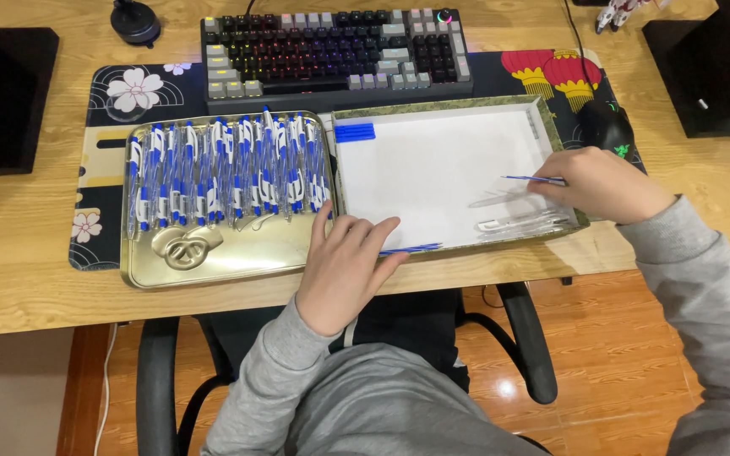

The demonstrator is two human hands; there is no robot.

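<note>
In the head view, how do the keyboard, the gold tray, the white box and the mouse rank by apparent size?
1. keyboard and white box, too alike to rank
2. gold tray, slightly smaller
3. mouse, smallest
</note>
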